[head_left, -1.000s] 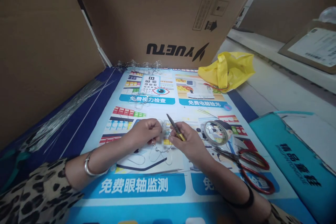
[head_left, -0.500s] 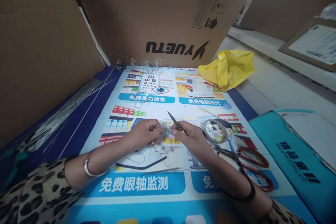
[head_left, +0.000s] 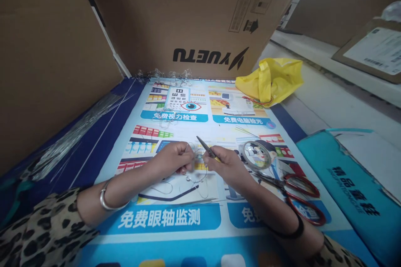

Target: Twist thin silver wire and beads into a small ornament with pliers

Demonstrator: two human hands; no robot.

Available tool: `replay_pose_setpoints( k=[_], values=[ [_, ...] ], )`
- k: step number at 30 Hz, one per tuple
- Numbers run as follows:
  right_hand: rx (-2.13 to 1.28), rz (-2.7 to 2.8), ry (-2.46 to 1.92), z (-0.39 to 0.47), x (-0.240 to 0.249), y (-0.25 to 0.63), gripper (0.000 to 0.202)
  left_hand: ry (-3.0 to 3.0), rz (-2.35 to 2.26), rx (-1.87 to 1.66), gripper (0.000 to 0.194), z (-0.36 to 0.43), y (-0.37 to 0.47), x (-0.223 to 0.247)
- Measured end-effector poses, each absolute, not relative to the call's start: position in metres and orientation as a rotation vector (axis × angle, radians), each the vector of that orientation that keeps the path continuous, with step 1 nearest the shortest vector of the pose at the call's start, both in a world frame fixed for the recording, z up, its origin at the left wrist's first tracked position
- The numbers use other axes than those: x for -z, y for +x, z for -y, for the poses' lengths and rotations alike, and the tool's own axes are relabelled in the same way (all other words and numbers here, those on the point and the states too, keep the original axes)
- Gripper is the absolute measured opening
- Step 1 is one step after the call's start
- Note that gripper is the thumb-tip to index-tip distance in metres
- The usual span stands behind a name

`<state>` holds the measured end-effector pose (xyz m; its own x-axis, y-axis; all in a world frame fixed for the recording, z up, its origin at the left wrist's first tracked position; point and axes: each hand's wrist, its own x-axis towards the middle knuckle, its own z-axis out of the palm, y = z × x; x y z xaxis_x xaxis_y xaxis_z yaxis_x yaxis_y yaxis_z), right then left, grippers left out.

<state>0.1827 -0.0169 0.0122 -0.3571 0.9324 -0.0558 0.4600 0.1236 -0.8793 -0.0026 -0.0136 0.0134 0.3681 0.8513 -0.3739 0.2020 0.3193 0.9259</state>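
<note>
My left hand (head_left: 175,160) is closed in a pinch on a thin wire loop strung with small beads (head_left: 196,181). The loop hangs below the fingers, between both hands. My right hand (head_left: 230,167) grips a pointed dark metal tool (head_left: 205,147) with a bit of yellow at its handle; its exact kind is hidden by the fingers. The tool's tip points up and to the left, away from me. My right fingertips are also at the loop's right side; I cannot tell whether they pinch the wire.
Red-handled scissors (head_left: 302,198) and a roll of clear tape (head_left: 257,155) lie right of my right hand. A yellow bag (head_left: 272,81) and teal box (head_left: 344,187) sit along the right. Wire strands (head_left: 78,137) lie left; beaded wire pieces (head_left: 169,76) lie by the cardboard box (head_left: 194,16).
The pointed tool has shifted slightly left and its tip a little lower. Both hands stay nearly in place, and a wire curve shows more clearly above the left fingers.
</note>
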Motion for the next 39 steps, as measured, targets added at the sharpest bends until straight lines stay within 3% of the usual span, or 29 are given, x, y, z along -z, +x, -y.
replay_pose_setpoints(
  k=[8,16,20,26,39],
  values=[
    [-1.428,1.557,-1.307,0.02,-0.007,0.179,0.008,1.637,-1.286,-0.631,0.01,0.016,-0.005,-0.009],
    [-1.508,1.495,-1.279,0.019,-0.009,0.179,0.011,1.315,-1.131,-0.569,0.003,0.014,-0.005,-0.011],
    [-1.476,1.53,-1.294,0.019,-0.009,0.179,0.014,1.193,-1.007,-0.509,0.02,0.013,-0.006,-0.016],
    [-1.483,1.595,-1.255,0.019,-0.007,0.178,0.016,1.195,-0.951,-0.545,0.029,0.013,-0.005,-0.008],
    [-1.411,1.634,-1.276,0.022,-0.003,0.178,0.008,1.155,-0.988,-0.56,0.016,0.013,-0.001,-0.011]
  ],
)
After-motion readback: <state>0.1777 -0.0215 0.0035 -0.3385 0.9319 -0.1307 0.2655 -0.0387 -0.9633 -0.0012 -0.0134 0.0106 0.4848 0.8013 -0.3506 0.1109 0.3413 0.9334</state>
